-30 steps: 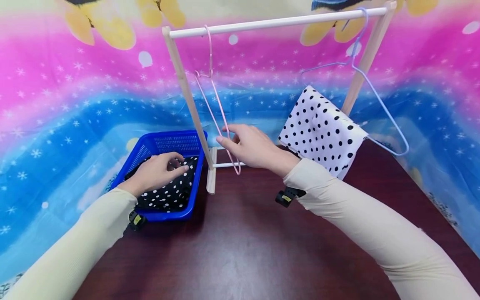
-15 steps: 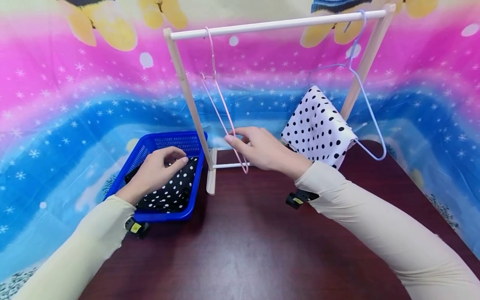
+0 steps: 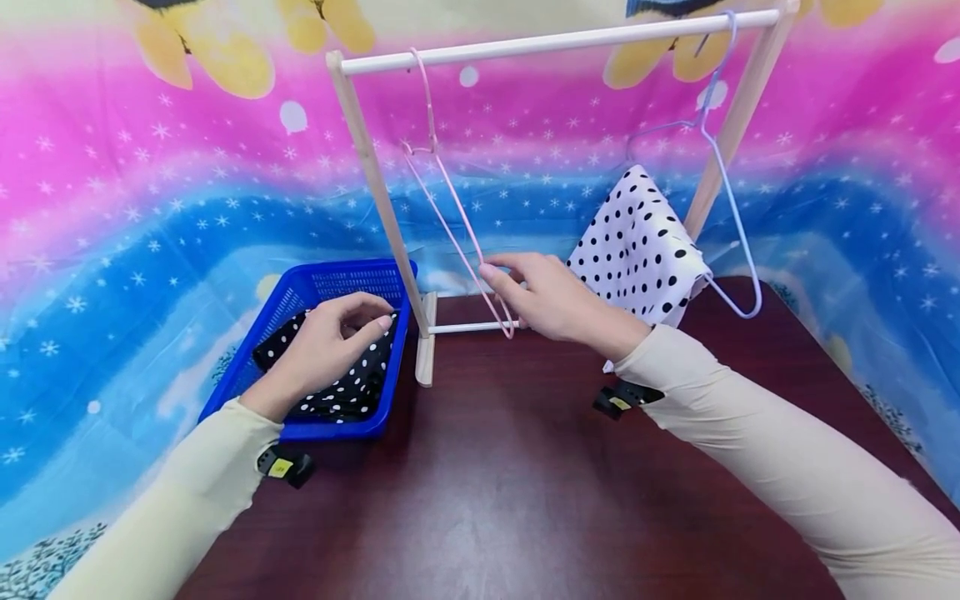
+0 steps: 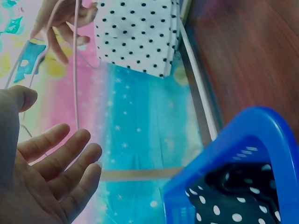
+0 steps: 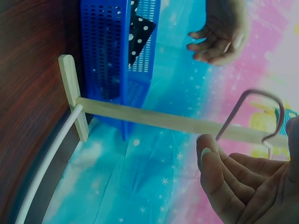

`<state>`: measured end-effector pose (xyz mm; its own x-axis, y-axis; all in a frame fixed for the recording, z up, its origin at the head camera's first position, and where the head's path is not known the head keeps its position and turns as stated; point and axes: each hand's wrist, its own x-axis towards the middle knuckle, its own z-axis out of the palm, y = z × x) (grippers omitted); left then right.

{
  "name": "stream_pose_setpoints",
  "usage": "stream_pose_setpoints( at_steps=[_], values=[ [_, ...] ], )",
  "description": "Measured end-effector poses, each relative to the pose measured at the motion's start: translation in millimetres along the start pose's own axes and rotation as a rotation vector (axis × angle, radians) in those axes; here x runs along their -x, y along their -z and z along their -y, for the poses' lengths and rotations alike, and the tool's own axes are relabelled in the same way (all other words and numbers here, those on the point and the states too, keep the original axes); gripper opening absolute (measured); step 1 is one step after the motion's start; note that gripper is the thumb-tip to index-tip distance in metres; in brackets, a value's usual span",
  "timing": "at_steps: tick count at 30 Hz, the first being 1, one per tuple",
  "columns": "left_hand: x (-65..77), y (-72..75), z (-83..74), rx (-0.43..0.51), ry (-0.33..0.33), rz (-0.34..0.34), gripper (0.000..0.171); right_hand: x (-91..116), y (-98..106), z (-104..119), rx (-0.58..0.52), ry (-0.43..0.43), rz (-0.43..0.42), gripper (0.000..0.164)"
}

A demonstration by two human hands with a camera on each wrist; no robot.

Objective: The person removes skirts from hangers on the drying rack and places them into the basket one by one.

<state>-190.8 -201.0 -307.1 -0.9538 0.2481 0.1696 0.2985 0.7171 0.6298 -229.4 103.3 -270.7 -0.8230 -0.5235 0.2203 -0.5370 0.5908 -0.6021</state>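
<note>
My left hand (image 3: 322,354) hovers over a blue basket (image 3: 382,408) with its fingers loosely bent, holding nothing. Inside lies a black cloth with white dots (image 3: 352,392), partly covered by that hand in the head view. My right hand (image 3: 562,300) is beside the lower part of a pink hanger (image 3: 453,196), whose hook is over the rack's top bar. The right wrist view shows the thumb apart from the bent fingers (image 5: 233,179), with the hanger (image 5: 250,93) passing behind them; contact is unclear. A white cloth with black dots (image 3: 637,242) hangs on a blue-purple hanger (image 3: 723,175).
A wooden rack (image 3: 367,158) with a white top bar (image 3: 555,42) and a low rail (image 3: 468,327) stands on the dark red table (image 3: 465,483). Its left foot (image 3: 424,362) is close to the basket. A patterned cloth backdrop (image 3: 187,167) surrounds the table.
My right hand has shifted rightward, and the pink hanger's lower end has swung right too. The blue-purple hanger and white cloth have turned slightly. My left hand has moved slightly right over the basket.
</note>
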Motion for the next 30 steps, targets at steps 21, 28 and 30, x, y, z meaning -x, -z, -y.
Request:
stream_pose_setpoints(
  at_steps=[21, 28, 30],
  values=[
    [-0.5, -1.1, -41.2, 0.077, -0.133, -0.007, 0.026, 32.6, 33.8, -20.6, 0.090, -0.049, -0.077, 0.046],
    [-2.5, 3.0, -59.3, 0.078, -0.164, 0.002, 0.026, 40.7, 43.1, -15.2, 0.125, -0.058, -0.099, 0.046],
    [-3.8, 5.1, -65.1, 0.076, -0.182, 0.000, 0.026, 43.1, 44.9, -13.7, 0.151, -0.055, -0.114, 0.045]
  ],
)
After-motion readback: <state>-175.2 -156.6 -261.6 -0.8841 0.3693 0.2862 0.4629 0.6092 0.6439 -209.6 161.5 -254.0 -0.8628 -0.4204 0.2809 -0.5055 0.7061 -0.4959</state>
